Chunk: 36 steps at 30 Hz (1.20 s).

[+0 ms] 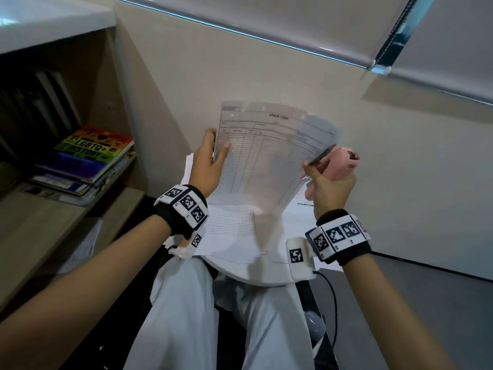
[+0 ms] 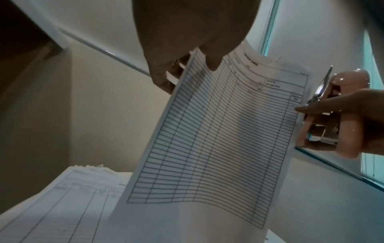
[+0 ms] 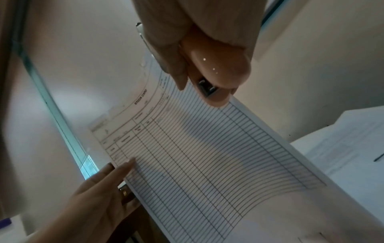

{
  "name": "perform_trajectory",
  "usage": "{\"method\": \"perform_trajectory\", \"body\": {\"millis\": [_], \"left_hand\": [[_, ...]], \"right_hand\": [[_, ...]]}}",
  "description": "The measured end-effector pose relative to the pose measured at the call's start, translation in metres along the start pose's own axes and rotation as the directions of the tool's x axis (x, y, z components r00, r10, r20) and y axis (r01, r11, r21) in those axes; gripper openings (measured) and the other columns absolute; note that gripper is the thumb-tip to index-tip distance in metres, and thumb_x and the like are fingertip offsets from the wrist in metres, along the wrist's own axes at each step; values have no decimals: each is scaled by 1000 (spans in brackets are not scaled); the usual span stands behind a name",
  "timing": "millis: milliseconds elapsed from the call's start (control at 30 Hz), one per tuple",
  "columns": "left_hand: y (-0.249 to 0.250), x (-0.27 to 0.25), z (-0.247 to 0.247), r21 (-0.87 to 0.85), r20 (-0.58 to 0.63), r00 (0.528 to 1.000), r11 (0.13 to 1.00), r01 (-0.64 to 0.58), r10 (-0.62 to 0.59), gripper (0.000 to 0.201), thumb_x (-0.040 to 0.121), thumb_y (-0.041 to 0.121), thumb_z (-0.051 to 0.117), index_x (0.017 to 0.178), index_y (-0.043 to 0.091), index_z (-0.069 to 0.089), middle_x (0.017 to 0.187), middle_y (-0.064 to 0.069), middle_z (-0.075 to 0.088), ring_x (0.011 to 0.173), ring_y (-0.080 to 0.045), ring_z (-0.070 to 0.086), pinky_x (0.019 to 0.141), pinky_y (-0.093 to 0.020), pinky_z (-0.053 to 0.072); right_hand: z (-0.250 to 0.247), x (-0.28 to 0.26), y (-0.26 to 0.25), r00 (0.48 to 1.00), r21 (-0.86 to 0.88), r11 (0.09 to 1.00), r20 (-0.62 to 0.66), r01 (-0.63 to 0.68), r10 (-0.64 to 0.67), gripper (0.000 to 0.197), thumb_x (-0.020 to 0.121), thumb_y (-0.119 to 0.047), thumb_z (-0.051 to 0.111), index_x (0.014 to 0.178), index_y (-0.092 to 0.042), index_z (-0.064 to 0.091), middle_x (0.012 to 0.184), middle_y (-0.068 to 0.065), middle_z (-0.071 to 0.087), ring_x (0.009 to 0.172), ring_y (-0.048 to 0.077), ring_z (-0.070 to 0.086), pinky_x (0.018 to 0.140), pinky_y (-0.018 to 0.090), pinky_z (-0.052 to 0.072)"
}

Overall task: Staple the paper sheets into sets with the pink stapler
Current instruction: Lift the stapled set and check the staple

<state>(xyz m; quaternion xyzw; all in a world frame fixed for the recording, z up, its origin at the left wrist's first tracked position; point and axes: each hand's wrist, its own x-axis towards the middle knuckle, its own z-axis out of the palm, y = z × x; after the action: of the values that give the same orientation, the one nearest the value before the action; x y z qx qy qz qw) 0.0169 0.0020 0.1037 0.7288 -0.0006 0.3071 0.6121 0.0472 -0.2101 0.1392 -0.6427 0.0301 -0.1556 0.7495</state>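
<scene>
A set of printed "stock card" sheets (image 1: 266, 153) is held upright in the air over the table. My left hand (image 1: 217, 145) pinches its left edge, thumb on the front (image 2: 214, 64) and fingers behind. My right hand (image 1: 324, 173) grips the pink stapler (image 1: 344, 162) at the sheets' upper right edge, and one fingertip (image 2: 305, 108) touches that edge. In the right wrist view the stapler's nose (image 3: 216, 85) lies over the sheets (image 3: 207, 156). Whether the paper sits inside its mouth is not visible.
More printed sheets (image 1: 229, 231) lie spread on a small white round table (image 1: 250, 276) above my lap, with a thicker stack (image 2: 68, 194) at its left. A wooden shelf with books (image 1: 88, 158) stands to the left. A beige wall is close ahead.
</scene>
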Motion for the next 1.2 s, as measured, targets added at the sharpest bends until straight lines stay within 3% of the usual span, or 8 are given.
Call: {"method": "perform_trajectory", "body": {"millis": [100, 200, 367, 567, 667, 800, 1000, 1200], "left_hand": [[1, 4, 2, -6, -4, 1000, 1000, -12, 12, 8, 99, 14, 45, 107, 11, 44, 104, 12, 60, 94, 8, 60, 84, -13, 50], [-1, 6, 3, -3, 6, 1000, 1000, -6, 6, 10, 99, 14, 44, 109, 11, 43, 103, 15, 59, 91, 14, 59, 81, -8, 49], [-3, 8, 4, 1, 1, 1000, 1000, -15, 15, 13, 100, 15, 44, 111, 8, 44, 102, 15, 60, 88, 13, 60, 79, -11, 51], [-7, 10, 6, 16, -13, 1000, 1000, -24, 24, 12, 100, 17, 43, 107, 6, 42, 98, 12, 61, 84, 9, 60, 78, -17, 51], [-8, 10, 6, 16, -16, 999, 999, -38, 39, 7, 100, 13, 42, 106, 8, 41, 94, 18, 58, 81, 13, 59, 73, -7, 47], [-11, 13, 5, 2, -23, 999, 999, -39, 39, 7, 99, 12, 43, 106, 11, 41, 98, 22, 59, 86, 12, 60, 79, -11, 50], [-14, 14, 4, 43, -26, 998, 998, -54, 56, 3, 98, 12, 42, 97, 14, 40, 83, 18, 54, 71, 9, 54, 70, -17, 45], [-12, 17, 4, 74, -41, 997, 995, -61, 64, 4, 99, 10, 43, 102, 8, 42, 93, 9, 60, 78, 13, 56, 71, -5, 44]], "right_hand": [[13, 4, -31, 990, 162, 982, -118, 93, -74, 65, 56, -16, 79, 112, 4, 53, 105, 23, 65, 86, 37, 66, 72, 44, 58], [39, 7, -73, 965, 352, 899, -138, 260, -225, 37, 66, -7, 69, 94, -18, 48, 80, 7, 63, 64, 21, 59, 55, 30, 50], [107, -12, -106, 935, 488, 823, 38, 290, -352, 2, 68, -1, 58, 69, -1, 57, 49, -4, 61, 36, 8, 53, 39, 17, 42], [150, -24, -92, 914, 309, 903, 179, 299, -364, 23, 64, 1, 63, 50, -17, 59, 43, -8, 58, 38, 3, 54, 43, 17, 45], [156, -26, -86, 897, 181, 915, 201, 361, -394, 12, 55, -23, 65, 48, -14, 61, 46, 3, 60, 41, 19, 58, 44, 32, 49], [164, -22, -79, 874, 133, 897, 204, 422, -441, 42, 53, -37, 57, 51, 5, 61, 52, 25, 60, 47, 42, 55, 42, 47, 46], [170, -25, -82, 832, 125, 873, 265, 471, -487, 22, 56, -36, 54, 44, -18, 55, 43, 8, 56, 40, 27, 52, 42, 40, 45], [165, -15, -87, 808, 109, 859, 299, 499, -508, 33, 55, -37, 56, 49, -6, 60, 44, 4, 57, 40, 19, 54, 41, 31, 48]]}}
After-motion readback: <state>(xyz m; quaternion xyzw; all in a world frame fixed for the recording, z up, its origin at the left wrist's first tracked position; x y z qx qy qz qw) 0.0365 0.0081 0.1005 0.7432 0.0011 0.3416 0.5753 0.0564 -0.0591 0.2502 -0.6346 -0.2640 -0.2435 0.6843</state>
